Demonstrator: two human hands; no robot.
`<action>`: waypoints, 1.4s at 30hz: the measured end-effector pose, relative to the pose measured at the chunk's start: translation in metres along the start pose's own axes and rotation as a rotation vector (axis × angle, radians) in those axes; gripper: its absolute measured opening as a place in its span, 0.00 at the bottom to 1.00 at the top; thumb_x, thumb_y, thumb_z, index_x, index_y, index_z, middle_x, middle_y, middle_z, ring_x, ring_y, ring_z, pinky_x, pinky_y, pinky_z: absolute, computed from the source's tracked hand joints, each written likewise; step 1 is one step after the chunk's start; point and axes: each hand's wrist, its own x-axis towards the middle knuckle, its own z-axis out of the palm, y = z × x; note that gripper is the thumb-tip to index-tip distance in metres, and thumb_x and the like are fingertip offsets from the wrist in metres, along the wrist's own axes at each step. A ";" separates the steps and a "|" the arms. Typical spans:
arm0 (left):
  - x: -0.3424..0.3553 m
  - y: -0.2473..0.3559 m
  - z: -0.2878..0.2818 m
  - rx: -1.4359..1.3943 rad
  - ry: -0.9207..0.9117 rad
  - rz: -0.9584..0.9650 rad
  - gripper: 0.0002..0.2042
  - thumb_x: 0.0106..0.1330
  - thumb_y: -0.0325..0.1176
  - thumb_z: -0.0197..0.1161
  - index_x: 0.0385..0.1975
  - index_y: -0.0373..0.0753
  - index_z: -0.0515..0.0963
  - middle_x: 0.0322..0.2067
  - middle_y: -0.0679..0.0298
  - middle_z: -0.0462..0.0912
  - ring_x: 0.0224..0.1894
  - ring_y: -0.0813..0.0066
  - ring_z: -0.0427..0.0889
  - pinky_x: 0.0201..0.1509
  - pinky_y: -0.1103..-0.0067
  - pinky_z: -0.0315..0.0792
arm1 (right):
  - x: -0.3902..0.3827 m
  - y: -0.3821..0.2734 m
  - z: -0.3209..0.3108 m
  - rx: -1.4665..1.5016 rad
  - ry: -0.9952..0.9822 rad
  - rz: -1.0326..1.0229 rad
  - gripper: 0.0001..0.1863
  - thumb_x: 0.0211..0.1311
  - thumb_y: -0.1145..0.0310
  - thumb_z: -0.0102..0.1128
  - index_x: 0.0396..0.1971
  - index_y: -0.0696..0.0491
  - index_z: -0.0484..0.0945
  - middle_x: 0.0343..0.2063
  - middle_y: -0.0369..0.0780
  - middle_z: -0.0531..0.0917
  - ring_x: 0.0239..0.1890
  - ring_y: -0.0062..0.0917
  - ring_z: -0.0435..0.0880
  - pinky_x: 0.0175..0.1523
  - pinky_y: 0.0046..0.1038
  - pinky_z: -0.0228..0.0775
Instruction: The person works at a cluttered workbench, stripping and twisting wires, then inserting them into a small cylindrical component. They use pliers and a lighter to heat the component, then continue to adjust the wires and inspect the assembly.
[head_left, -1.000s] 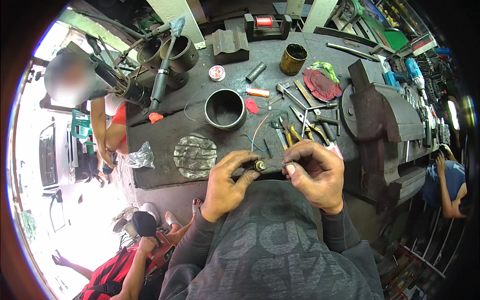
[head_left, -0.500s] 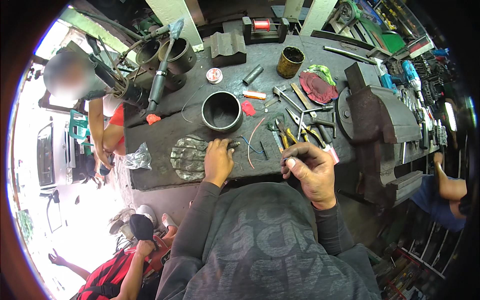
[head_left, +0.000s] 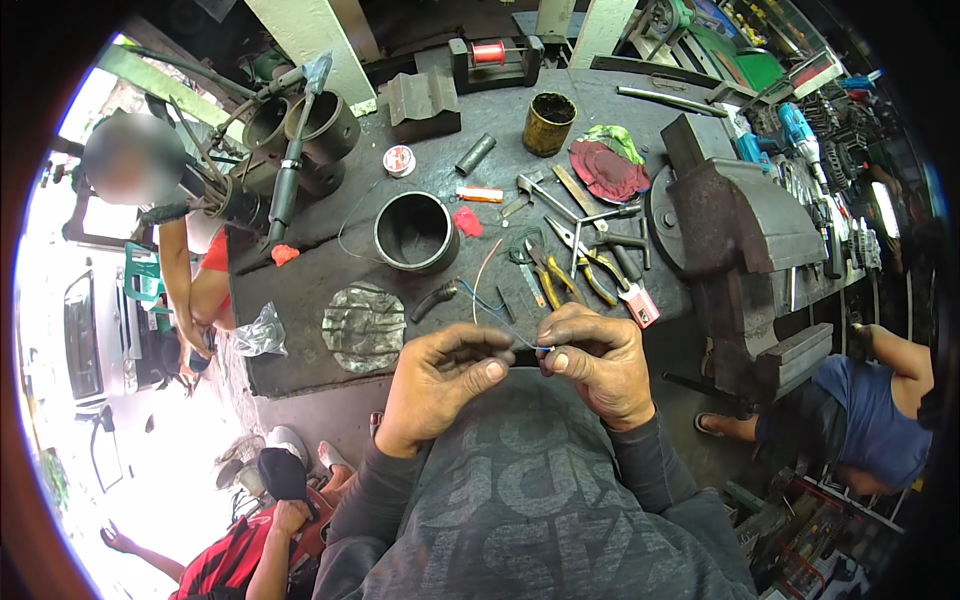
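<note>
My right hand [head_left: 603, 368] is closed in a pinch, with the end of a thin blue wire [head_left: 484, 301] at its fingertips. This wire trails back over the bench beside a short, dark bent tube [head_left: 434, 300]. Close by on the left, my left hand [head_left: 440, 385] hangs at the bench's near edge, thumb and fingers apart, nothing visible between them. A pink wire [head_left: 483, 268] lies curved just beyond both hands. Yellow-handled pliers [head_left: 551, 277] rest past my right hand. A crumpled grey cloth-like pad [head_left: 363, 326] sits left of the tube.
An open metal cylinder [head_left: 416, 233] stands mid-bench. A heavy vise [head_left: 735, 230] blocks the right side. Behind are a rusty can [head_left: 549, 124], a red rag [head_left: 610, 168] and a red wire spool [head_left: 487, 53]. Other people are at the left and right.
My left hand has let go of the dark tube and come nearer, beside my right hand. The blue wire's end now shows in my right fingertips. The whole view has shifted slightly.
</note>
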 end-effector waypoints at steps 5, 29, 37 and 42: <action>-0.004 0.019 0.027 -0.023 0.113 0.198 0.14 0.68 0.24 0.72 0.51 0.28 0.82 0.49 0.57 0.86 0.50 0.72 0.86 0.57 0.75 0.80 | -0.002 -0.002 0.011 0.076 -0.020 0.007 0.14 0.58 0.75 0.78 0.44 0.61 0.89 0.42 0.42 0.87 0.44 0.24 0.85 0.48 0.23 0.79; -0.004 -0.021 0.004 -0.002 0.225 0.163 0.09 0.76 0.30 0.63 0.46 0.30 0.80 0.43 0.57 0.83 0.42 0.74 0.85 0.46 0.78 0.82 | -0.005 0.022 0.031 -0.264 0.032 0.102 0.11 0.66 0.76 0.71 0.47 0.61 0.88 0.40 0.40 0.87 0.43 0.22 0.87 0.49 0.24 0.79; 0.000 -0.027 -0.027 -0.034 0.290 -0.034 0.09 0.79 0.30 0.59 0.49 0.30 0.74 0.41 0.53 0.84 0.39 0.69 0.87 0.43 0.74 0.85 | 0.000 0.061 -0.033 -0.891 0.163 0.079 0.11 0.63 0.71 0.70 0.44 0.58 0.88 0.39 0.45 0.88 0.40 0.33 0.87 0.48 0.32 0.77; -0.002 -0.048 -0.043 -0.139 0.337 -0.056 0.09 0.77 0.28 0.61 0.51 0.32 0.75 0.42 0.53 0.84 0.38 0.68 0.88 0.42 0.74 0.87 | 0.028 0.112 -0.052 -1.178 0.153 -0.098 0.08 0.63 0.71 0.67 0.40 0.56 0.87 0.37 0.47 0.86 0.39 0.47 0.86 0.44 0.42 0.78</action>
